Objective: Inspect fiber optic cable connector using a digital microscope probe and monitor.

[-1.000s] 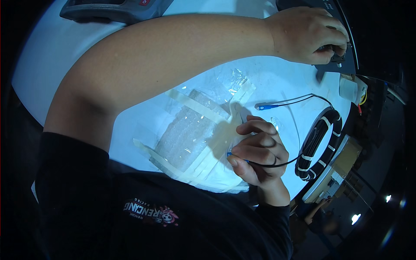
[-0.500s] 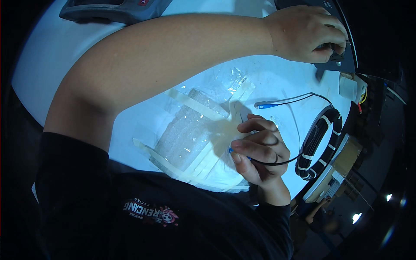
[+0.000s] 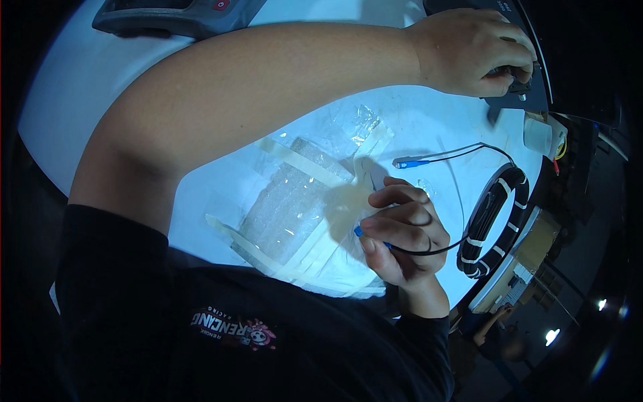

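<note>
My right hand [image 3: 410, 234] pinches a blue fibre-optic connector [image 3: 359, 231] between thumb and fingers, its blue tip poking out past them. Black cable runs back from it to a coil of black cable [image 3: 472, 248] bound with white ties. The cable's other blue connector [image 3: 412, 164] lies loose on the white table. Across the top reaches my left arm; the left hand [image 3: 479, 53] has its fingers curled round a small dark fitting [image 3: 519, 87] at a black device [image 3: 536, 100]. The fingers hide most of that fitting.
A clear plastic-wrapped foam pad [image 3: 288, 208] with pale tape strips lies before my body. A dark grey device [image 3: 181, 17] stands at the far left. A translucent cup [image 3: 538, 136] sits near the right edge. Beyond the table, another person [image 3: 499, 335] shows dimly.
My right hand has shifted very slightly, and a bit more of the connector's blue tip shows. The left hand stays in place on the fitting.
</note>
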The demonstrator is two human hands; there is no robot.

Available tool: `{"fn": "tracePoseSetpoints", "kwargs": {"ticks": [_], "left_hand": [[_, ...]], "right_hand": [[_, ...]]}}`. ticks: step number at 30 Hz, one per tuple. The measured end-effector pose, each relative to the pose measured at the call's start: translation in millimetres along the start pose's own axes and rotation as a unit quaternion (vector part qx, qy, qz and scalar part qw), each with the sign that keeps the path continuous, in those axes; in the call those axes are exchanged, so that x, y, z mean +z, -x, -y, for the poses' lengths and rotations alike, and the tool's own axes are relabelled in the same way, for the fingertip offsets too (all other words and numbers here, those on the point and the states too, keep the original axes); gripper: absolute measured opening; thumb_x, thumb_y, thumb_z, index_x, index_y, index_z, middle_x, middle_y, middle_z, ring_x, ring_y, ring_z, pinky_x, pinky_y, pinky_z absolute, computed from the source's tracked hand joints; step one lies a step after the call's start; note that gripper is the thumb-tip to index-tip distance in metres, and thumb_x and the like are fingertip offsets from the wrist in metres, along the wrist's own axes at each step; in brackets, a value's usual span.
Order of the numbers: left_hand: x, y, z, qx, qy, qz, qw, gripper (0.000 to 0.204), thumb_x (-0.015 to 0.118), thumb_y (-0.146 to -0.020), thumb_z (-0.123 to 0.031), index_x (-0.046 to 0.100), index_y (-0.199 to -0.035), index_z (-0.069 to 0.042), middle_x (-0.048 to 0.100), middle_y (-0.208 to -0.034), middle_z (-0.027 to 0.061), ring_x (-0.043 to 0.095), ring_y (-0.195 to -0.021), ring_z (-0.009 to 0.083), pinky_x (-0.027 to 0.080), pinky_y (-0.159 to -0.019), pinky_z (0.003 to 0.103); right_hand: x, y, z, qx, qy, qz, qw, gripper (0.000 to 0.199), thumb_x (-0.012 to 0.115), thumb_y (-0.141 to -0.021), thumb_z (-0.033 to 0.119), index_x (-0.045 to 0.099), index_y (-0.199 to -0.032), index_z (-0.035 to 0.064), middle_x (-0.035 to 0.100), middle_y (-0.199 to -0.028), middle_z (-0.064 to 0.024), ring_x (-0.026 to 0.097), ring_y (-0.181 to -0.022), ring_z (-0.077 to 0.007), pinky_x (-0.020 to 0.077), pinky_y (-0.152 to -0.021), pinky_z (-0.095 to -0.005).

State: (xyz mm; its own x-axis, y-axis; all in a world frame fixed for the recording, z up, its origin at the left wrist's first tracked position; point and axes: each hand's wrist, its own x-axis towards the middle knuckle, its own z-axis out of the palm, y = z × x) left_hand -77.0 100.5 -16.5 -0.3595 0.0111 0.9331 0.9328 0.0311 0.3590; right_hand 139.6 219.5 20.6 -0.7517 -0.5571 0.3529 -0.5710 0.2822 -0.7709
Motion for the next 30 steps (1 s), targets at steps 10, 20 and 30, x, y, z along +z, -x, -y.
{"fn": "tracePoseSetpoints", "kwargs": {"ticks": [10, 20, 30], "left_hand": [[3.6, 0.6, 4.1, 0.008, 0.000, -0.003, 1.000, 0.010, 0.065, -0.086, -0.007, 0.062, -0.095, -0.004, 0.063, -0.114, 0.0172, 0.059, -0.111, 0.0375, 0.048, -0.100, 0.046], [8.3, 2.5, 2.9, -0.029, -0.129, 0.033, 0.991, 0.011, 0.071, -0.089, -0.019, 0.074, -0.098, -0.014, 0.073, -0.115, 0.0021, 0.068, -0.110, 0.0224, 0.053, -0.103, 0.039], [9.1, 2.2, 3.3, -0.026, -0.130, 0.029, 0.991, 0.012, 0.070, -0.090, -0.019, 0.074, -0.100, -0.014, 0.073, -0.117, 0.0027, 0.067, -0.111, 0.0231, 0.053, -0.103, 0.040]], "right_hand": [[-0.5, -0.9, -0.7, 0.001, 0.009, 0.011, 1.000, 0.027, 0.086, -0.075, 0.007, 0.080, -0.102, 0.0079, 0.071, -0.082, -0.0026, 0.073, -0.096, -0.0269, 0.0554, -0.100, -0.0473], [-0.5, -0.9, -0.3, 0.008, 0.008, 0.016, 1.000, 0.027, 0.087, -0.075, 0.008, 0.079, -0.101, 0.0079, 0.074, -0.086, -0.0031, 0.073, -0.096, -0.0275, 0.0552, -0.101, -0.0465], [0.0, -0.6, -0.4, -0.003, 0.005, 0.016, 1.000, 0.025, 0.087, -0.075, 0.008, 0.080, -0.100, 0.0066, 0.074, -0.084, -0.0034, 0.073, -0.096, -0.0272, 0.0546, -0.103, -0.0481]]}}
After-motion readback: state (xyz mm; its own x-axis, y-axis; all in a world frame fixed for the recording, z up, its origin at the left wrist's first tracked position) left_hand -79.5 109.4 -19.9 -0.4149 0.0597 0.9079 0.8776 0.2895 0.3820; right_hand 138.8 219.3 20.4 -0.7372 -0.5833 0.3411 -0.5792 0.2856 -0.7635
